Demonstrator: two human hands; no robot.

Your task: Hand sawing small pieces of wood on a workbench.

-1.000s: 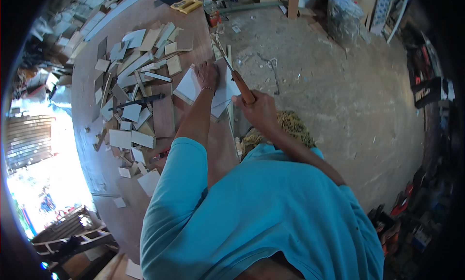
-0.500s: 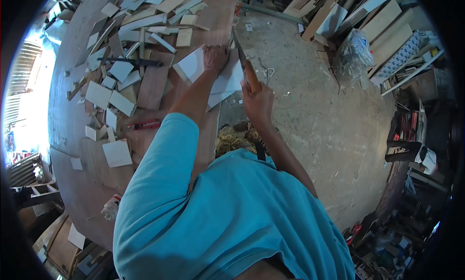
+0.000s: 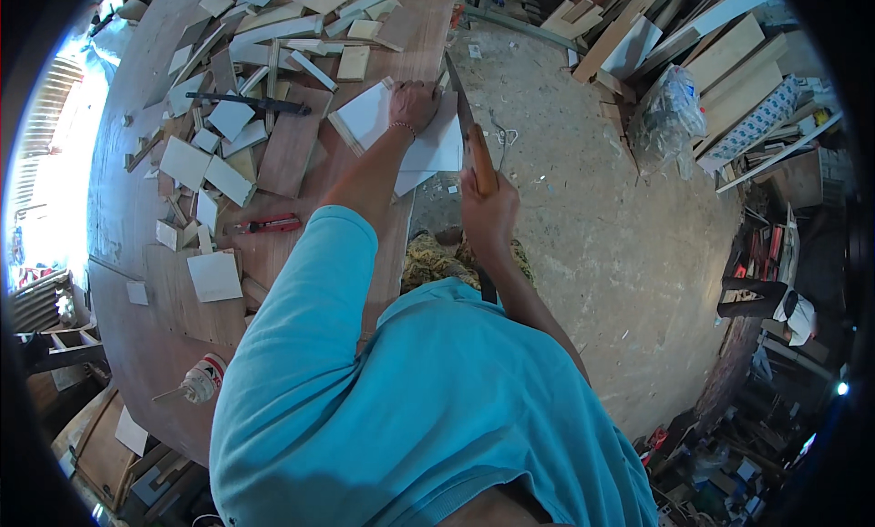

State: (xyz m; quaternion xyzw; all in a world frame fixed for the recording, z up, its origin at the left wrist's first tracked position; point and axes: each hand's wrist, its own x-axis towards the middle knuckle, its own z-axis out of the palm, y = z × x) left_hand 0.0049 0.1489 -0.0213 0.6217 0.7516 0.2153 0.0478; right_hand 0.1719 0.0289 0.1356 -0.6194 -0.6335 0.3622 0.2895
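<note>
Near the table's right edge, my left hand (image 3: 415, 106) presses down on a white board (image 3: 436, 144), its fingers curled against the surface. My right hand (image 3: 490, 208) is closed round the orange-brown wooden handle of a handsaw (image 3: 482, 162). The saw's dark blade points away from me and runs along the board's right edge, just beyond the tabletop. Whether its teeth sit in the wood I cannot tell. Another white piece (image 3: 412, 180) shows beneath the board's near side. Left of my forearm lies a red utility knife (image 3: 266, 224).
Wood offcuts (image 3: 187, 162) cover the table's (image 3: 164, 345) left and far parts, with a long dark bar (image 3: 248, 101) across them. A white glue bottle (image 3: 202, 379) lies near my left elbow. Planks (image 3: 729, 48) and a plastic bag (image 3: 673, 108) stand beyond the concrete floor (image 3: 629, 244).
My right hand and the saw have come slightly back toward me. The left hand keeps its place on the board. The whole view has shifted a little.
</note>
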